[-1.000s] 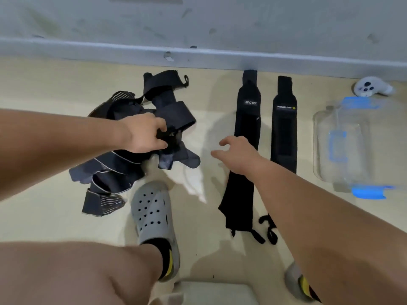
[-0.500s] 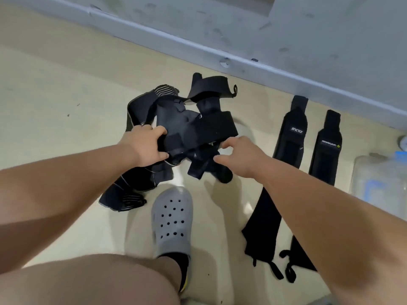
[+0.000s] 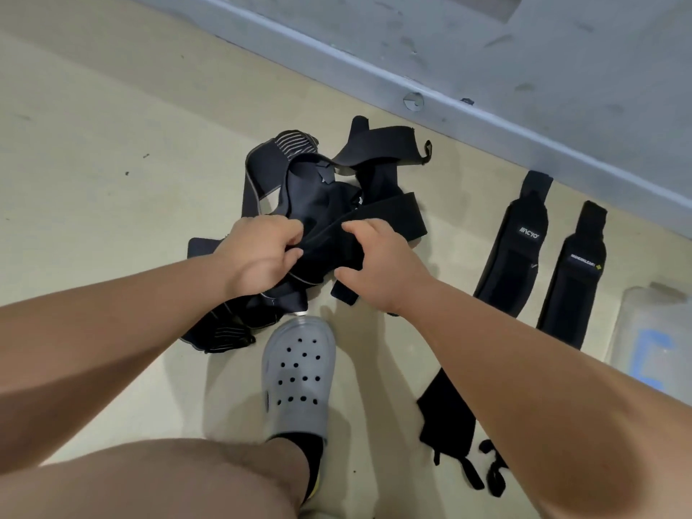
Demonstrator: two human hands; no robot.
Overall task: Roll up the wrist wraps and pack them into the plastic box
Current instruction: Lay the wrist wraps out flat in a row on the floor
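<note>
A tangled pile of black wrist wraps (image 3: pixel 329 204) lies on the floor ahead of my foot. My left hand (image 3: pixel 258 256) grips a wrap in the pile's near side. My right hand (image 3: pixel 378 267) holds the same black band between thumb and fingers, just to the right. Two more wraps lie flat and straight at the right: one with a white logo (image 3: pixel 516 249) and one with a yellow mark (image 3: pixel 573 279). The clear plastic box (image 3: pixel 651 339) with blue clips sits at the right edge, partly cut off.
My grey clog (image 3: pixel 299 376) stands just in front of the pile, with my bare knee below it. A grey wall and skirting (image 3: pixel 486 118) run diagonally behind the wraps. Beige floor stretches to the left.
My right hand came across from the flat wraps to the pile and took hold of a band beside my left hand. The view swung left, so the box slid to the right edge.
</note>
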